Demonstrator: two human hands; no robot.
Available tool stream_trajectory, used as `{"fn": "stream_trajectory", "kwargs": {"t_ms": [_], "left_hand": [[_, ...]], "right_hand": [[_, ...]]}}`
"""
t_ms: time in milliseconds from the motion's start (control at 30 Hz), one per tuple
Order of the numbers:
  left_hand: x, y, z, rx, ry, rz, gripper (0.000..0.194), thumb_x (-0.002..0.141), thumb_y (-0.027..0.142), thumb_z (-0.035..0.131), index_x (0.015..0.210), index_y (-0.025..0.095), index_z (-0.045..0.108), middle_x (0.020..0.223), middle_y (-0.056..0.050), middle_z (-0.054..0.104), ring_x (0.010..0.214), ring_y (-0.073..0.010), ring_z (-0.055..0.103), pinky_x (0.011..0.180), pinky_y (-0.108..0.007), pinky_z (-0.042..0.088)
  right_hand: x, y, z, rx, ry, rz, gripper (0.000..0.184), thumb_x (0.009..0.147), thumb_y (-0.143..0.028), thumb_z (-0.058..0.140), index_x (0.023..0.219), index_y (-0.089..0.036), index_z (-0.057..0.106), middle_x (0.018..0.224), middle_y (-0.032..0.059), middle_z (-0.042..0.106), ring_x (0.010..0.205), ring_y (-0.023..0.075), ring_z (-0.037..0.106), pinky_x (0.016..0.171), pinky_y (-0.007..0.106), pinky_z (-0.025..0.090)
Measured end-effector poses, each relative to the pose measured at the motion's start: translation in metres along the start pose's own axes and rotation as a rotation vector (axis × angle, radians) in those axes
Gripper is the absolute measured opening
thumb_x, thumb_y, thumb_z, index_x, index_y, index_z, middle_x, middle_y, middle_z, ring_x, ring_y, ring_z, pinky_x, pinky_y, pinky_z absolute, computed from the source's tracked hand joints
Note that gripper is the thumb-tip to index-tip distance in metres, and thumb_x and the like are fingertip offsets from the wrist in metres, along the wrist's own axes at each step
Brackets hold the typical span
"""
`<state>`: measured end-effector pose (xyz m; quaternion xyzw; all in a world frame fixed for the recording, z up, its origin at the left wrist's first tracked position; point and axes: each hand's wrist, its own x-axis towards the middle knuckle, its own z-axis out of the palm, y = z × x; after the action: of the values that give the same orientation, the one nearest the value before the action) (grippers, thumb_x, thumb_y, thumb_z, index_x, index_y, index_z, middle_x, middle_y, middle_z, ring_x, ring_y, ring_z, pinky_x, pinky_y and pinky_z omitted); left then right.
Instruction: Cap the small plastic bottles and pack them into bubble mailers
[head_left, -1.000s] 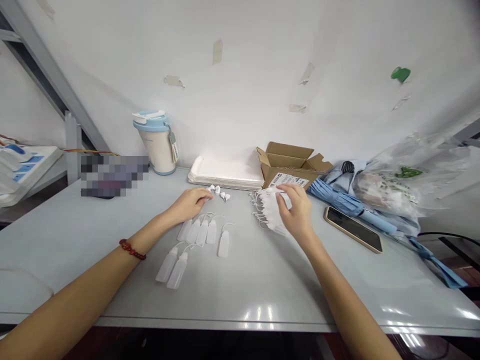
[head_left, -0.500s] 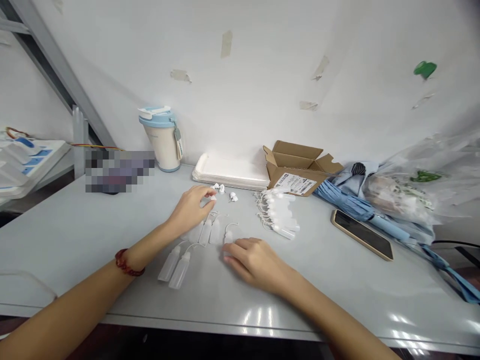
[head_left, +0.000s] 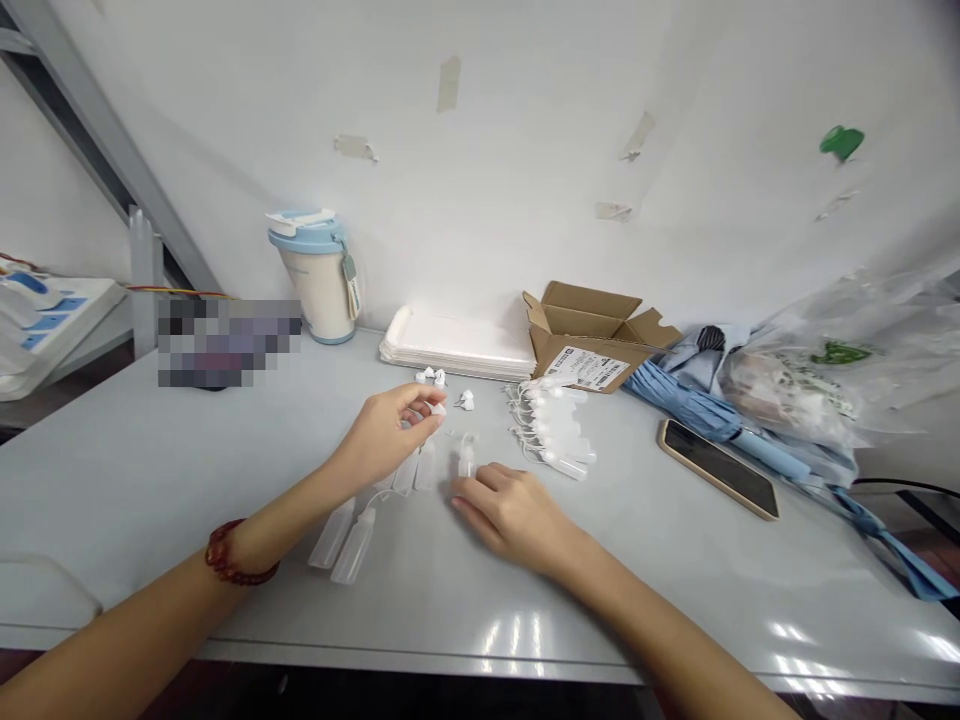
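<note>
My left hand (head_left: 390,430) is raised a little above the grey table (head_left: 150,470) and pinches a small white cap (head_left: 438,408) between thumb and fingers. My right hand (head_left: 510,510) rests on the table with its fingers closed round a small translucent squeeze bottle (head_left: 465,462), held upright. Several more small bottles (head_left: 352,525) lie flat between my hands. A few loose white caps (head_left: 450,385) sit behind them. A pile of capped bottles (head_left: 555,425) lies to the right.
A light blue and white jug (head_left: 319,280) stands at the back left, with a stack of white trays (head_left: 457,345) and an open cardboard box (head_left: 592,335) next to it. A phone (head_left: 716,468), a blue umbrella (head_left: 750,430) and a plastic bag (head_left: 847,360) lie right.
My right hand left the pile of bottles, came down to the loose bottles and stood one upright. My left hand picked a cap from the loose caps and lifted it.
</note>
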<state>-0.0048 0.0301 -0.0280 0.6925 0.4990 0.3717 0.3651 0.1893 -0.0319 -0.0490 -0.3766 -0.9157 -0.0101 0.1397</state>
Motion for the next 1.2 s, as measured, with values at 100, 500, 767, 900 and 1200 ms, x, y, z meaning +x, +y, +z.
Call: {"fn": "stream_trajectory", "kwargs": {"t_ms": [100,500,767,900,1200], "left_hand": [[0.001,0.000,-0.002,-0.175,-0.036,-0.099,0.028,0.075,0.035,0.065,0.096,0.017,0.066,0.097,-0.006,0.070,0.094,-0.0217,0.063,0.084,-0.034,0.049],[-0.005,0.009,-0.005,-0.373,-0.340,-0.139,0.028,0.079,0.035,0.063,0.103,0.023,0.071,0.092,-0.003,0.071,0.084,-0.0170,0.062,0.084,-0.033,0.049],[-0.007,0.008,-0.007,-0.309,-0.405,-0.069,0.026,0.079,0.037,0.063,0.100,0.023,0.072,0.100,-0.005,0.071,0.100,-0.0220,0.062,0.091,-0.035,0.047],[-0.007,0.010,-0.005,-0.272,-0.403,-0.026,0.022,0.080,0.037,0.061,0.091,0.022,0.072,0.103,-0.005,0.069,0.101,-0.0230,0.062,0.089,-0.034,0.047],[-0.010,0.013,0.004,-0.307,-0.298,0.020,0.020,0.077,0.033,0.064,0.088,0.020,0.071,0.096,-0.006,0.068,0.090,-0.0211,0.062,0.080,-0.032,0.051]], "right_hand": [[-0.001,0.005,-0.004,-0.057,0.133,-0.044,0.023,0.092,-0.018,0.039,0.091,-0.015,0.062,0.064,0.0037,0.055,0.057,0.0144,0.047,0.050,0.026,0.028],[-0.001,0.009,-0.012,0.188,0.257,-0.045,0.016,0.084,-0.013,0.040,0.086,-0.018,0.055,0.068,0.0029,0.054,0.060,0.0140,0.047,0.053,0.024,0.037],[-0.002,0.008,-0.018,0.516,0.251,0.027,0.017,0.071,-0.009,0.039,0.080,-0.021,0.046,0.068,-0.0001,0.052,0.060,0.0128,0.048,0.056,0.024,0.039],[-0.001,0.009,-0.024,0.778,0.210,0.237,0.010,0.079,-0.013,0.038,0.078,-0.021,0.044,0.065,-0.0025,0.047,0.058,0.0113,0.043,0.055,0.024,0.036],[0.005,0.016,-0.020,1.466,0.119,0.549,0.009,0.089,-0.032,0.040,0.087,-0.023,0.039,0.059,-0.0080,0.036,0.051,0.0100,0.037,0.052,0.024,0.038]]}}
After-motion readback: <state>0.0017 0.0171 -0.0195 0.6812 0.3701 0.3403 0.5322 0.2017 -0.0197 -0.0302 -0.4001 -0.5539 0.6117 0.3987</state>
